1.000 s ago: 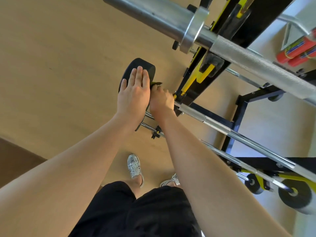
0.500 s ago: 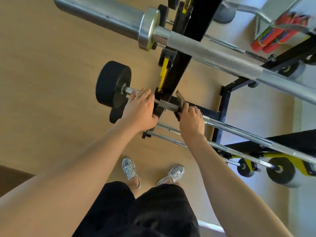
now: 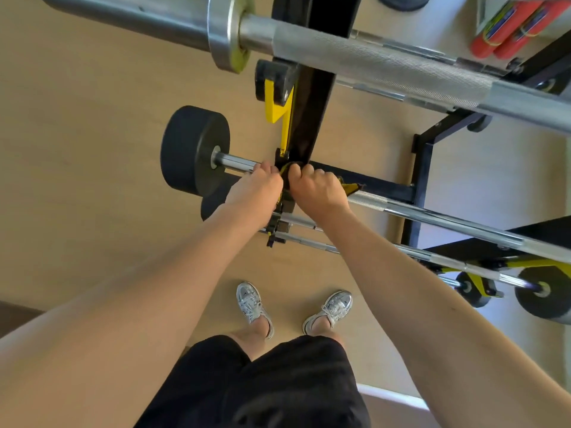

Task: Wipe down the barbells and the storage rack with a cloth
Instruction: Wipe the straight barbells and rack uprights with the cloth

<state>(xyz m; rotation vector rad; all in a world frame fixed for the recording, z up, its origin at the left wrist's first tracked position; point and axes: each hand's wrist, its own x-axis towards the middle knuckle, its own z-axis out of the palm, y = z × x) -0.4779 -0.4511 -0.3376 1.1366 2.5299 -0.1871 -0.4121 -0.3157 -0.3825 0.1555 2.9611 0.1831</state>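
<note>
Bars: at least four in view; the exact count is unclear where they overlap. The top bar, thick and knurled, lies across the rack nearest the camera. The mid bar runs from upper left to lower right, with its black plate at the left end, outside the rack's upright. Plates: four black ones, two on the left and two at lower right.

Hands: two, close together on either side of the upright. The left hand curls round the bare mid bar. The right hand clamps a dark and yellow cloth round the same bar.
</note>
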